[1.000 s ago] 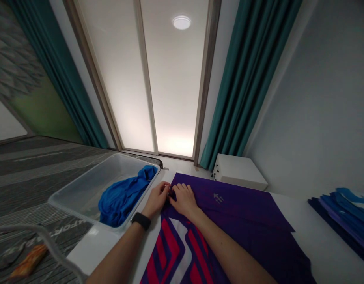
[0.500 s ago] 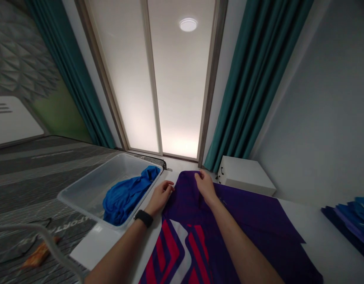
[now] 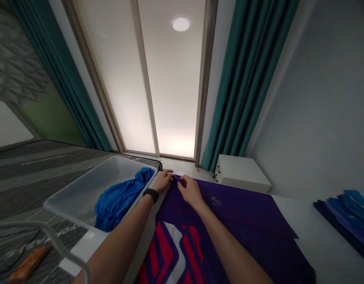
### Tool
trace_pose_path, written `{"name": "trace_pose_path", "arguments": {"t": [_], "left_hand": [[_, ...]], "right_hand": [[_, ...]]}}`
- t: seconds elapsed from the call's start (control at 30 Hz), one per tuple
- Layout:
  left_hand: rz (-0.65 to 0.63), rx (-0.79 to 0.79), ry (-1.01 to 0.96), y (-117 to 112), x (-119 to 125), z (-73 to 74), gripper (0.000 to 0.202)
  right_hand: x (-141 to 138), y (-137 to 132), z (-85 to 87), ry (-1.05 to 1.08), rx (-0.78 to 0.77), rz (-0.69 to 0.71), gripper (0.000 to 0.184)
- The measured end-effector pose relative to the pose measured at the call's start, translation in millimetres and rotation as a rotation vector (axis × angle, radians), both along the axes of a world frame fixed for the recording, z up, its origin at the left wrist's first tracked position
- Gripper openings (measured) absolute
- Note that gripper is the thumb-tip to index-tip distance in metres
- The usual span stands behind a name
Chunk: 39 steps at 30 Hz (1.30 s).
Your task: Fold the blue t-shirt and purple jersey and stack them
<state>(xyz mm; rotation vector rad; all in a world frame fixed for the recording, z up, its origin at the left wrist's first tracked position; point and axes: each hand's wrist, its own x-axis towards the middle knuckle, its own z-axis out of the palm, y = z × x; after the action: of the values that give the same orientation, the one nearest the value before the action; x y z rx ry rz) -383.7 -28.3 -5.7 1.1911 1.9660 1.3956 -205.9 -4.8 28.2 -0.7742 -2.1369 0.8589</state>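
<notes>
Two hands point(image 3: 163, 180) point(image 3: 190, 192), one purple shirt point(image 3: 226, 221)

Head-worn cam, fwd & down, close over white table point(image 3: 332, 252).

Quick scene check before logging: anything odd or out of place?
The orange item at lower left looks stray: it lies alone on the grey patterned surface, apart from the cloth items. A white cable also arcs across that corner of the view. Nothing else stands out.
</notes>
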Motion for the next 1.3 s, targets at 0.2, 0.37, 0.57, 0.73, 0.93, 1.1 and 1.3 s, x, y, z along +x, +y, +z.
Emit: {"name": "trace_pose_path", "arguments": {"t": [0.2, 0.37, 0.57, 0.73, 0.93, 1.1, 1.3], "left_hand": [[0.025, -0.016, 0.030, 5, -10, -9.3, 0.023], [0.052, -0.001, 0.099, 10, -9, -13.2, 0.017], [0.116, -0.023, 0.214, 14, -2, -13.8, 0.013], [0.144, -0.044, 0.314, 10, 3, -12.7, 0.015], [0.159, -0.060, 0.362, 10, 3, -12.7, 0.014], [0.157, -0.055, 0.383, 9, 2, -13.8, 0.010], [0.116, -0.044, 0.435, 2, 2, -10.6, 0.013]], "right_hand": [[-2, -15, -6.5, -0.249, 0.194, 0.227, 0.010], [6, -12, -2.2, -0.370, 0.256, 0.214, 0.028], [13, -6, -10.1, -0.483, 0.295, 0.203, 0.038], [16, -2, -19.3, -0.550, 0.275, 0.155, 0.049], [19, 5, -28.4, -0.651, 0.200, 0.158, 0.055], [21, 3, -31.4, -0.649, 0.238, 0.141, 0.056], [21, 1, -31.7, -0.660, 0.253, 0.146, 0.058]]}}
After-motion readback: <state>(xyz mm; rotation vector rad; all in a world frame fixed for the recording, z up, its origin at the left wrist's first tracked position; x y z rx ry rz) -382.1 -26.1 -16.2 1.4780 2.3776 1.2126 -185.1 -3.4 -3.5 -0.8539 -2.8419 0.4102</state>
